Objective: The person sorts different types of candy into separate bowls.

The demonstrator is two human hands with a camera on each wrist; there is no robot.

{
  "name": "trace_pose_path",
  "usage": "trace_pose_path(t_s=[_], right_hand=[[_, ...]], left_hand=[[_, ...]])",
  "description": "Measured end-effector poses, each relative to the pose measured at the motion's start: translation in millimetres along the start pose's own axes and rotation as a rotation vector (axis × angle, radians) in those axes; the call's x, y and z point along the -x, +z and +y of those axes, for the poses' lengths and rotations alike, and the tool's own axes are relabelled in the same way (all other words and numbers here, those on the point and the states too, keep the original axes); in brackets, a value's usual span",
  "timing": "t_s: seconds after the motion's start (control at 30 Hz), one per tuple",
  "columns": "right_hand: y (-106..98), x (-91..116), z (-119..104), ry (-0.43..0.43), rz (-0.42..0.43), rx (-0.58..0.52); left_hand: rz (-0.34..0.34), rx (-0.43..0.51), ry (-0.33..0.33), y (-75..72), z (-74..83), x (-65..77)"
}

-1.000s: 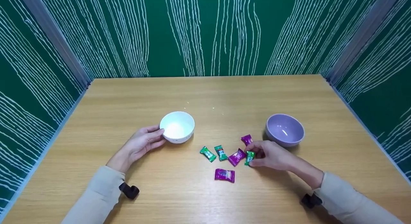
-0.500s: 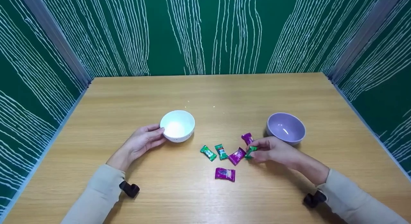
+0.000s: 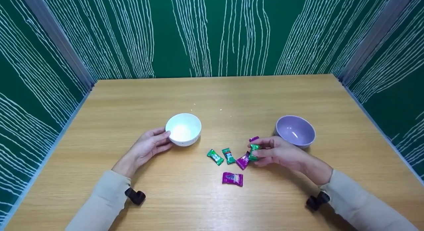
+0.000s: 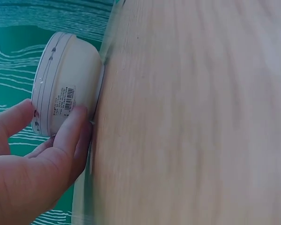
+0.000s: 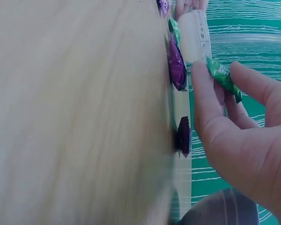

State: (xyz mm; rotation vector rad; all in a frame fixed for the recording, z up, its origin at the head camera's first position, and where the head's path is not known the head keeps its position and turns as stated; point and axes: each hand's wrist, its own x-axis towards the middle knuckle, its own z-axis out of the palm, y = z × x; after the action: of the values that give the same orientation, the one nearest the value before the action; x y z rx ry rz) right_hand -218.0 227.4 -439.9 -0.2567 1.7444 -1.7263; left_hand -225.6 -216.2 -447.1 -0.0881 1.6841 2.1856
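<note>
My left hand [image 3: 149, 145] holds a white bowl [image 3: 184, 141] by its left side. In the left wrist view the thumb is at the rim and the fingers lie along the wall, beside a barcode label [image 4: 64, 101]. My right hand [image 3: 281, 154] pinches a green-wrapped candy [image 5: 223, 78] between thumb and fingers, raised off the table in the right wrist view. Below it, a purple-wrapped candy [image 3: 242, 161] lies partly covered by the held one. Another purple candy [image 3: 254, 138] shows only its far end behind my fingers.
A purple bowl [image 3: 294, 130] stands just beyond my right hand. Two green candies [image 3: 215, 157] lie between the hands, and a purple candy [image 3: 232, 179] sits closer to me. Tiny pale specks dot the wooden table [image 3: 212, 95]. Green walls with white streaks enclose its sides and back.
My right hand has lifted the green candy from the table and moved it slightly left and away from me. The left hand stays at the white bowl.
</note>
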Motion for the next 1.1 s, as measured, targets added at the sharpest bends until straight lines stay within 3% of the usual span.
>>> trace_pose_path(t_s=[0.47, 0.9, 1.1], right_hand=[[18, -16, -15, 0.004, -0.002, -0.026], [47, -48, -39, -0.009, -0.027, -0.041], [58, -62, -47, -0.013, -0.036, -0.088]], left_hand=[[0.052, -0.017, -0.029, 4.2, 3.7, 0.8], [0.062, 0.003, -0.048, 2.2, 6.1, 0.8], [0.055, -0.024, -0.022, 3.6, 4.5, 0.7]])
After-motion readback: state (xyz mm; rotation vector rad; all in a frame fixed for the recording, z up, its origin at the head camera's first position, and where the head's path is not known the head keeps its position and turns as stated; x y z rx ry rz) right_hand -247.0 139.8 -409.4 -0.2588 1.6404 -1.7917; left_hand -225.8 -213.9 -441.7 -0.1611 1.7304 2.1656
